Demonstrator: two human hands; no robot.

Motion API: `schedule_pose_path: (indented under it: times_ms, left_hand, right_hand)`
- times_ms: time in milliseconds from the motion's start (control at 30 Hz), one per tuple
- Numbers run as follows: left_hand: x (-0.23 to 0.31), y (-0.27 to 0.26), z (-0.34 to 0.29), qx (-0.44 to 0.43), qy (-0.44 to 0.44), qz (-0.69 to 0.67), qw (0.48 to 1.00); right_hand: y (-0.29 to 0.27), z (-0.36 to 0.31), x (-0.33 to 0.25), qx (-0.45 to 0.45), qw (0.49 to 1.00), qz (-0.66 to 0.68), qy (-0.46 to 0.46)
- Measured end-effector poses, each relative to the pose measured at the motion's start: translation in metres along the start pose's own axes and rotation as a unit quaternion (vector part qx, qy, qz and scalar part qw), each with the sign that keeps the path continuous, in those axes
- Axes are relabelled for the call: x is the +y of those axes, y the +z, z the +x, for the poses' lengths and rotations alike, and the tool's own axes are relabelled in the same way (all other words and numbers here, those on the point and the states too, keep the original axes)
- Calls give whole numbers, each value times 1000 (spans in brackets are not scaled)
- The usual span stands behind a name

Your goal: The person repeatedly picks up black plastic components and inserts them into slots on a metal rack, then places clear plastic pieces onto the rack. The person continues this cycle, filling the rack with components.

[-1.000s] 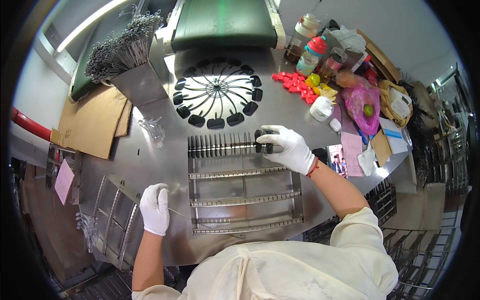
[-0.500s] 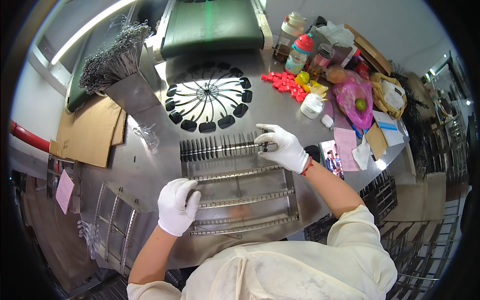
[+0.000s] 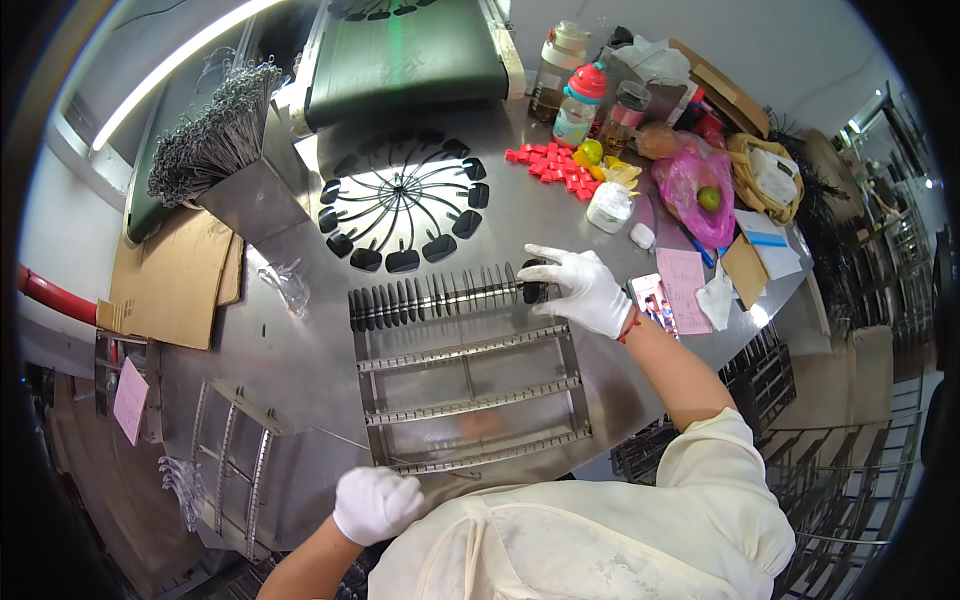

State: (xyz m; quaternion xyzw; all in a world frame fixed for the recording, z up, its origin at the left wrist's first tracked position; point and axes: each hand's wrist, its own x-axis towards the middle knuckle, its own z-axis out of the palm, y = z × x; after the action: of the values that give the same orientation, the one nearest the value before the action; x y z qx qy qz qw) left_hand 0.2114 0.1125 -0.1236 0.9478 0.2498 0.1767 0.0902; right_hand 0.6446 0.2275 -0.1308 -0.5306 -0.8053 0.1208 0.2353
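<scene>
In front of me lies a metal rack (image 3: 470, 405) with slotted cross rails. Along its far rail a row of thin dark lens-like pieces (image 3: 395, 303) stands on edge. My white-gloved right hand (image 3: 585, 292) is at the right end of that row, its thumb and fingers closed round a dark oval lens-like piece (image 3: 534, 287). Near the front of my body, apart from the rack, my gloved left hand (image 3: 378, 506) is curled closed; its inside is hidden. Beyond the rack sits a wheel-like holder (image 3: 400, 190) with dark rounded plates on curved stems.
A green conveyor belt (image 3: 405, 65) ends at the back. To the left are a metal bin (image 3: 255, 195) of wire hooks, cardboard (image 3: 170, 270) and another slotted frame (image 3: 230, 460). Bottles (image 3: 578, 105), red pieces (image 3: 555, 168), a pink bag (image 3: 690, 190) and a phone (image 3: 652, 302) are at right.
My left hand has left the rack's left side and drawn back toward my body, curling closed. My right hand stays at the right end of the row with the dark piece.
</scene>
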Motion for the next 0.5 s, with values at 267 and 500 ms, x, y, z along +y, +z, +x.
schedule_pose_path:
  times_ms: [267, 500]
  left_hand:
    - [16, 50, -24, -107, -1, 9, 994]
    - [29, 75, 2, -215, 6, 69, 974]
  right_hand:
    - [-8, -7, -6, -11, 995, -99, 32]
    - [-9, 1, -25, 6, 977, -211, -31]
